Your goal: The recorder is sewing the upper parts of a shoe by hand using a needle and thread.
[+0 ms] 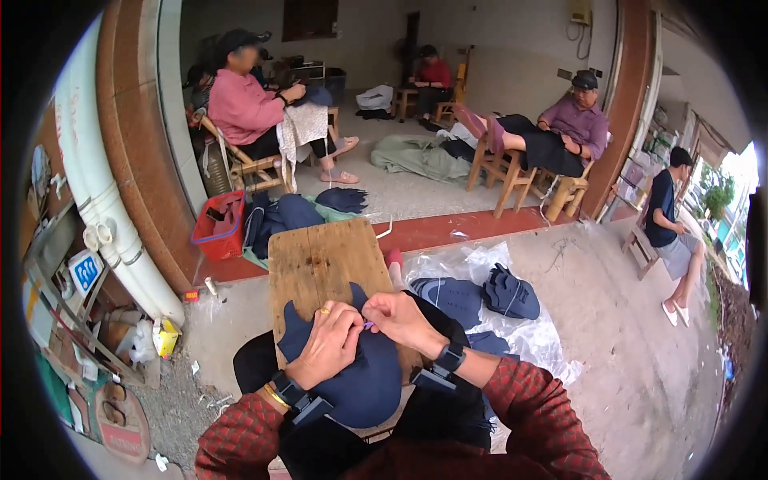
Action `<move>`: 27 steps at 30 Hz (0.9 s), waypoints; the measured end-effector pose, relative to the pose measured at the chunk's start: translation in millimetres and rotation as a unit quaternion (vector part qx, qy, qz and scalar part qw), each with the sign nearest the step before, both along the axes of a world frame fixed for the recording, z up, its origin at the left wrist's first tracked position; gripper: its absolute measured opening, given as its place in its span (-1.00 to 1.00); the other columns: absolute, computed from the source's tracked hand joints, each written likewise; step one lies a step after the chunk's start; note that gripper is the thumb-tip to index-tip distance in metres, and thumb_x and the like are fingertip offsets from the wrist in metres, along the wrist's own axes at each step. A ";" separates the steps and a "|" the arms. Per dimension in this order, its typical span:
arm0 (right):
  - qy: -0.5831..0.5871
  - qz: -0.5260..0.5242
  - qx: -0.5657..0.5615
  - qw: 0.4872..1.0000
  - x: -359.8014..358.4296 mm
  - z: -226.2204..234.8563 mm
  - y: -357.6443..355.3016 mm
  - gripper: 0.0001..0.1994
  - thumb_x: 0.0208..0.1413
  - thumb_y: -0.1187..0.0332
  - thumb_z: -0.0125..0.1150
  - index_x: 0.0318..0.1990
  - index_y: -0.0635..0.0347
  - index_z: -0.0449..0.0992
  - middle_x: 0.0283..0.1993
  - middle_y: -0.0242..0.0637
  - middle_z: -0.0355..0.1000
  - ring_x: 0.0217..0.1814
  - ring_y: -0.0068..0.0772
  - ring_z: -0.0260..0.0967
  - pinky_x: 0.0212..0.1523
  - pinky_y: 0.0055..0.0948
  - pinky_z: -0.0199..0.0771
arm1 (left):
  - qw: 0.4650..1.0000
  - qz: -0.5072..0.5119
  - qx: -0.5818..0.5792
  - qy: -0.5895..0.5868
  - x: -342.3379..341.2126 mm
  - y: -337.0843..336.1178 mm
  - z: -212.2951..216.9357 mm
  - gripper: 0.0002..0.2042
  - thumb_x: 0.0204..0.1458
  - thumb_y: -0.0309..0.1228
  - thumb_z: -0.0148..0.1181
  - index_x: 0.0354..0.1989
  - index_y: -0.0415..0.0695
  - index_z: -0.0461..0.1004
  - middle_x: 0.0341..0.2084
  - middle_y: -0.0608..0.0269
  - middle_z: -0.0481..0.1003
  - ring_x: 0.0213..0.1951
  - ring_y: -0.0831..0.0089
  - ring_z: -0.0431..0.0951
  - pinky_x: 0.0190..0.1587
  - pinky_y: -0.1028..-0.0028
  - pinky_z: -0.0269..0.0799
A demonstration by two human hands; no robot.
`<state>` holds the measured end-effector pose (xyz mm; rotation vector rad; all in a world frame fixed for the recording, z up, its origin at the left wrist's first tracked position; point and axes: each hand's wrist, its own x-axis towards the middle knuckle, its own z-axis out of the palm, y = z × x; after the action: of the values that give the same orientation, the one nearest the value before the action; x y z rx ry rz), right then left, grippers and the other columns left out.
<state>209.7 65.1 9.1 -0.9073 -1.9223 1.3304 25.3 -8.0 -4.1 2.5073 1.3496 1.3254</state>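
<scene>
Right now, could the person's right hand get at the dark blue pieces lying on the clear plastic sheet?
Probably yes: the right hand is close to the dark blue pieces with nothing between them, though it is pinching the navy fabric.

Both forearms are coming in from the lower edge, bending inward. The left hand (330, 342) and right hand (402, 318) are meeting fingertip to fingertip, fingers curling, seemingly pinching.

dark blue fabric piece (364, 376) (rounded) lying over the lap.
</scene>
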 end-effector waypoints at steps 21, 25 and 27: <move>-0.050 0.038 -0.026 0.998 8.8 5.4 -5.8 -0.92 0.21 0.43 0.37 -0.24 0.22 0.60 -0.37 -0.50 0.52 -0.40 -0.74 0.42 -0.40 -0.67 0.40 | 0.974 0.083 -0.164 -0.129 -43.0 -34.5 -0.4 -0.84 -0.06 -0.62 0.41 -0.31 -0.24 0.56 -0.35 0.17 0.51 -0.31 0.35 0.54 -0.20 0.40 0.47; -0.042 0.062 -0.045 0.996 -8.9 5.4 -11.7 -0.92 0.20 0.46 0.35 -0.24 0.26 0.59 -0.37 -0.48 0.53 -0.42 -0.71 0.43 -0.39 -0.65 0.44 | 0.973 0.069 -0.188 -0.119 -44.1 -27.7 4.2 -0.85 -0.06 -0.63 0.40 -0.31 -0.24 0.57 -0.36 0.18 0.50 -0.32 0.39 0.53 -0.22 0.41 0.46; -0.043 0.072 -0.046 0.995 -11.8 7.5 -12.6 -0.92 0.20 0.46 0.34 -0.24 0.28 0.59 -0.37 -0.47 0.53 -0.43 -0.70 0.43 -0.38 -0.64 0.45 | 0.967 0.055 -0.226 -0.104 -47.4 -26.0 10.7 -0.84 -0.08 -0.63 0.41 -0.33 -0.24 0.55 -0.37 0.19 0.50 -0.31 0.38 0.54 -0.21 0.41 0.46</move>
<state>197.8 52.5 16.6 -0.8981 -2.0401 1.4976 -22.1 -34.0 6.5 1.9662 1.5485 1.1010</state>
